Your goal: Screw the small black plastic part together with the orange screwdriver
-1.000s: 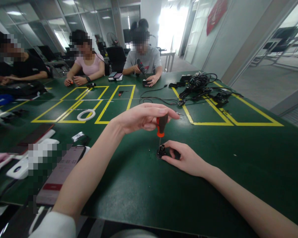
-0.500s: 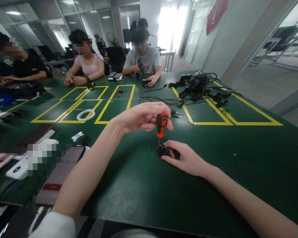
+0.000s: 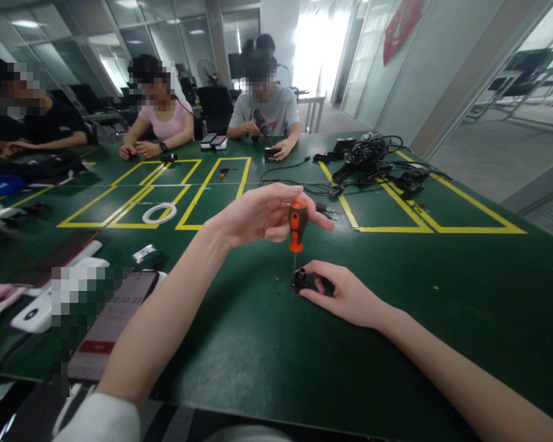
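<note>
An orange and black screwdriver (image 3: 297,226) stands upright, its shaft pointing down at a small round black part (image 3: 299,279) on the green table (image 3: 230,344). My left hand (image 3: 270,215) reaches in from the left with its fingers around the screwdriver's handle, the index finger stretched past it. The thumb lies near the handle's top. On the right side of the black part, my right hand (image 3: 338,288) grips it between thumb and index finger, against the table. A metal stub shows at the top of the part.
A white ring (image 3: 159,213) lies left, beyond a phone (image 3: 115,325) and a white power bank (image 3: 59,294). Tangled black cables (image 3: 373,156) lie at the back right. Across the table, a person (image 3: 265,110) holds a power screwdriver; other people sit further left.
The fingers of my left hand have loosened and spread at the screwdriver's handle, the thumb lifting off its top. The handle has turned and leans slightly differently. My right hand has stayed still.
</note>
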`<state>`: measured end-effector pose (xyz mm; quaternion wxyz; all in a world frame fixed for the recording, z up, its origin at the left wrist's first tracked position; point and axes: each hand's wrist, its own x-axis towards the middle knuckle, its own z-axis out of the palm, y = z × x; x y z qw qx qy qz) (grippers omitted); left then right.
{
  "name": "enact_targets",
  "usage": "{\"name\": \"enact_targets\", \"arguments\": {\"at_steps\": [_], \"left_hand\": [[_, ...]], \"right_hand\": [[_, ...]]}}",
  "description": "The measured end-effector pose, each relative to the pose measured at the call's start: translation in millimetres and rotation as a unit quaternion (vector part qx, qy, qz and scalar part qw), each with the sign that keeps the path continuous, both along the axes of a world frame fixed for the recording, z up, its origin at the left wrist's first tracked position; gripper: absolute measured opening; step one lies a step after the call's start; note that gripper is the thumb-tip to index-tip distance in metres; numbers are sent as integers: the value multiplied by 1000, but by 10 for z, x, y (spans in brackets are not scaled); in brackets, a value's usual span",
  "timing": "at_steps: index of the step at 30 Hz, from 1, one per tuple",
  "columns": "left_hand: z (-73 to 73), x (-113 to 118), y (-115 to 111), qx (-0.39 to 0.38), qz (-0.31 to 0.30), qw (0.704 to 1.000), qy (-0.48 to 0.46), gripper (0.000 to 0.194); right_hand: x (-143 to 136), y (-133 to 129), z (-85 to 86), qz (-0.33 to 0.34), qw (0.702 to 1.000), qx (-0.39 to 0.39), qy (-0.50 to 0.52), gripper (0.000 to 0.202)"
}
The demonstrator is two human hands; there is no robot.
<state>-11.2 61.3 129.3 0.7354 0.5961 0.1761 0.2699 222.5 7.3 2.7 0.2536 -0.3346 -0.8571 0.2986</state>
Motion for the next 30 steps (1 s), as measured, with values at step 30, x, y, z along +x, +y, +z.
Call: {"name": "enact_targets", "arguments": {"at_steps": [30], "left_hand": [[6, 2, -11, -1, 1, 1000, 27, 40]], "right_hand": [[-15, -5, 6, -2, 1000, 8, 9, 15]]}}
